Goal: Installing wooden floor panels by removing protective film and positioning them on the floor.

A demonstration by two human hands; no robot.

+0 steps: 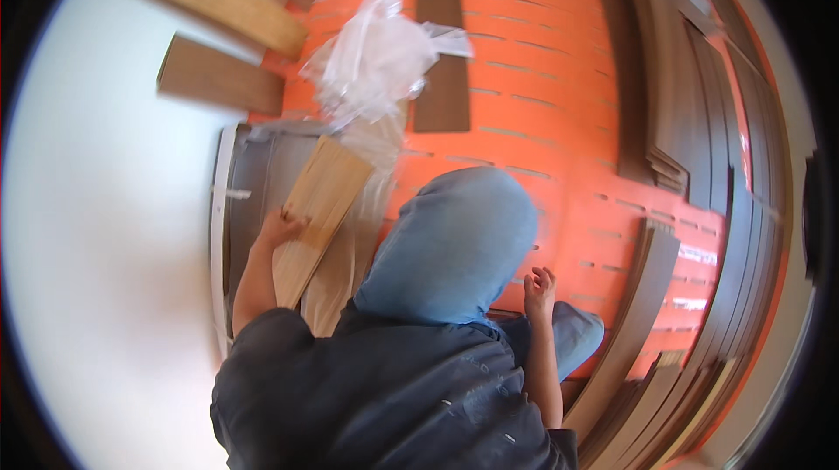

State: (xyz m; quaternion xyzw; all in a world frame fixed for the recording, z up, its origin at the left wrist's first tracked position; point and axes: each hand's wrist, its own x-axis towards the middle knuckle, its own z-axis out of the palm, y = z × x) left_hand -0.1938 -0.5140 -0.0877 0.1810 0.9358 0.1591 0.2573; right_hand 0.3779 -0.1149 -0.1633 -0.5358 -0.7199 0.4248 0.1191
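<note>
My left hand (283, 228) grips the left edge of a light-brown wooden floor plank (328, 195), its fingers curled over the top face. The plank lies tilted over a stack of boards in clear plastic wrapping (371, 155), beside the white wall. To the right of my bent knee, my right hand (540, 285) is raised above the orange underlay (568, 208). Its fingers are loosely bent and apart, with nothing visible in them.
Crumpled clear plastic (376, 59) lies ahead, partly over a dark plank (443, 90). Several boards (218, 77) lean at the far left. Stacked dark planks (690, 112) line the right side, and a single plank (634, 304) lies near my right leg.
</note>
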